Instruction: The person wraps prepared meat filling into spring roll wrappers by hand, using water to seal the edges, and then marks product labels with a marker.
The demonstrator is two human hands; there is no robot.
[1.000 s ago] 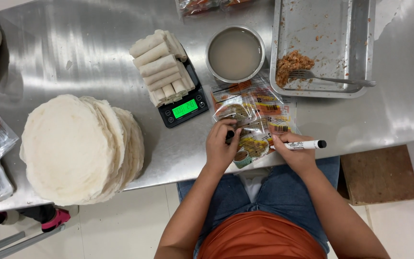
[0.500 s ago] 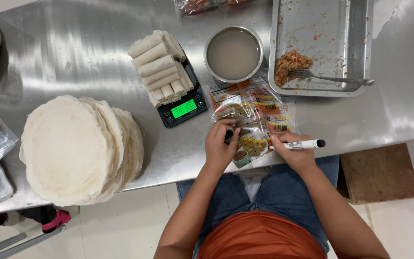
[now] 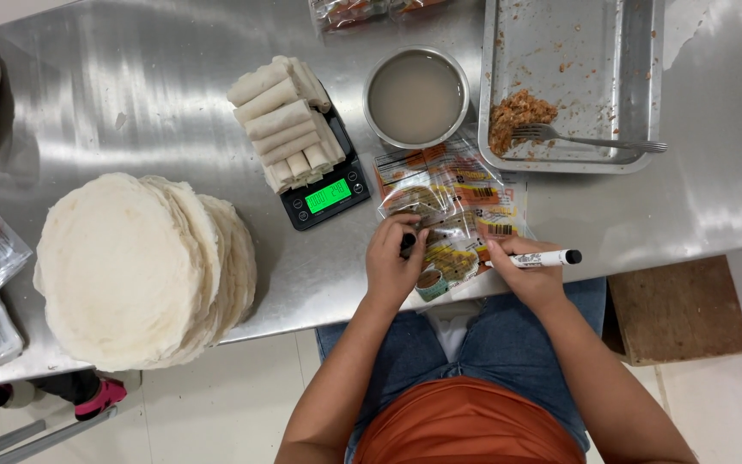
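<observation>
left hand [image 3: 394, 263]: fingers curled, pinching, palm down
right hand [image 3: 530, 273]: closed grip, forearm angled in from near right

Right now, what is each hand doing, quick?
Left hand: closed on a small dark cap, resting on the printed plastic bags.
Right hand: closed, holding a white marker over the bags.

The left hand [image 3: 394, 258] hid the marker's [image 3: 532, 258] tip; packets [image 3: 371, 10] were cut off at the top edge.
</observation>
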